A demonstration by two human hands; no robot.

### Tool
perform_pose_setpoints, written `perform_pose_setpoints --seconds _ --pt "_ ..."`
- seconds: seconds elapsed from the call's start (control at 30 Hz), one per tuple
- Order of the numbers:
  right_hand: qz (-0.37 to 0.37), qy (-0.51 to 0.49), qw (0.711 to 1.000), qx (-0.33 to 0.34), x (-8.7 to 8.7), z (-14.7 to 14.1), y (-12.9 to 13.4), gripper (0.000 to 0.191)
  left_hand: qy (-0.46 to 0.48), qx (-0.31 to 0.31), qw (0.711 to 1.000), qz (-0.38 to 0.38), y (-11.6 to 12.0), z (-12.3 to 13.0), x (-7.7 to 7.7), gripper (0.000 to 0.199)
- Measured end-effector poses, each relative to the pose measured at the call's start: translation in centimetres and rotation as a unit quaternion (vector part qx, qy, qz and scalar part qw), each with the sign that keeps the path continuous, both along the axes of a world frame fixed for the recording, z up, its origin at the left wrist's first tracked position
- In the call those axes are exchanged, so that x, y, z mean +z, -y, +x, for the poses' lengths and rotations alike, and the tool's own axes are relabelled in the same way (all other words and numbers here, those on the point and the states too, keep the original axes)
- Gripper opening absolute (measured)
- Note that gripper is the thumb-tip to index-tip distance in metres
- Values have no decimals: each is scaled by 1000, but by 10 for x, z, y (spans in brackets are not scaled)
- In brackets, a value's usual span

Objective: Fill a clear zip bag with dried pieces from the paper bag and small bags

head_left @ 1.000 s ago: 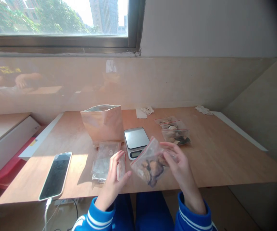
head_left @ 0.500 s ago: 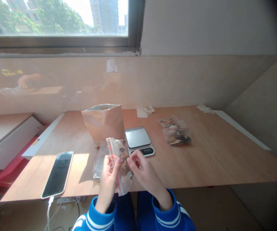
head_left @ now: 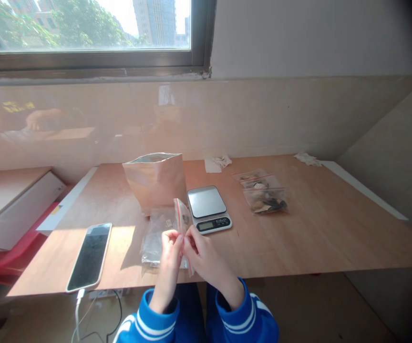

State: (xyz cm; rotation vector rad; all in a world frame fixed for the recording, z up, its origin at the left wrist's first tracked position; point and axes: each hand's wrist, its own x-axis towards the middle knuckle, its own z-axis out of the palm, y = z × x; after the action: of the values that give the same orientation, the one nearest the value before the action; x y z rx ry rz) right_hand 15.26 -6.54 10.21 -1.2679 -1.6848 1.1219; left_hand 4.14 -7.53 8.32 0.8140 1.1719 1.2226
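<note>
Both hands hold one small clear zip bag (head_left: 183,220) with a red seal strip and brownish pieces inside, above the near edge of the wooden table (head_left: 316,228). My left hand (head_left: 170,248) pinches the bag's left side. My right hand (head_left: 199,250) pinches its right side, the fingertips of both hands close together at the seal. The bag stands edge-on, its top corner rising toward the digital scale (head_left: 208,208). Under the hands lies a flat stack of empty clear bags (head_left: 155,234).
A tan paper pouch (head_left: 155,182) stands open behind the stack. Filled zip bags (head_left: 264,194) lie right of the scale. A phone (head_left: 89,255) on a cable lies at the left. Crumpled scraps (head_left: 221,162) sit near the back wall, white boxes (head_left: 13,209) beside the table.
The filled bag went from my right hand, at the right of the scale, over to the left in front of the stack, where both hands now pinch it together at the seal.
</note>
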Motion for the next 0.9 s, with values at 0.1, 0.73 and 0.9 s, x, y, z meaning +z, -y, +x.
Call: perform_pose_setpoints --seconds 0.1,0.73,0.9 --pt "8 38 999 -7 -3 -1 -1 12 7 10 1000 9 -5 4 -4 27" --pt "97 -126 942 -294 -23 39 -18 25 -111 35 990 74 -17 -21 1 40" --pt "46 -293 922 -247 -9 19 -10 27 22 86 996 2 -14 -7 -4 34"
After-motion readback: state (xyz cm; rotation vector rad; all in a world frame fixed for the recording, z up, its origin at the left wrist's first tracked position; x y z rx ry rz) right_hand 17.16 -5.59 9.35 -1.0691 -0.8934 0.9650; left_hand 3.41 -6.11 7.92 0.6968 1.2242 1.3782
